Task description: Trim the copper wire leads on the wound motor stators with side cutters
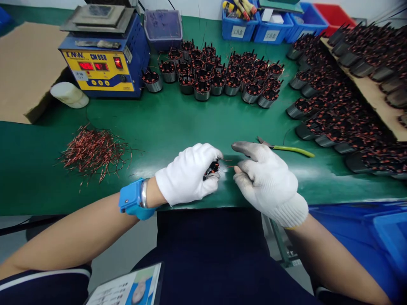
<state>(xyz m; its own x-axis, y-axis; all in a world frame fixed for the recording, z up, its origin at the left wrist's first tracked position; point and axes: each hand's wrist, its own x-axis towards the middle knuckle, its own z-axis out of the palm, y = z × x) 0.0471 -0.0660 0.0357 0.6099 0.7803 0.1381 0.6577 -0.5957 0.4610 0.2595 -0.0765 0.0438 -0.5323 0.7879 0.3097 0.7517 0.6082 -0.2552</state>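
My left hand, in a white glove, is closed around a wound motor stator just above the bench's front edge. The stator is turned on its side, and most of it is hidden by the glove. Thin copper wires stick out of it to the right. One wire runs to the fingertips of my gloved right hand, where thumb and a curled finger come together, with the index finger stretched out above. Behind the right hand lie cutting pliers with green handles.
Wound stators stand in groups at the back, with many more at right, some on a wooden board. A pile of copper wire clippings lies left. Behind are a blue-yellow CM558 machine, a white cylinder and blue bins.
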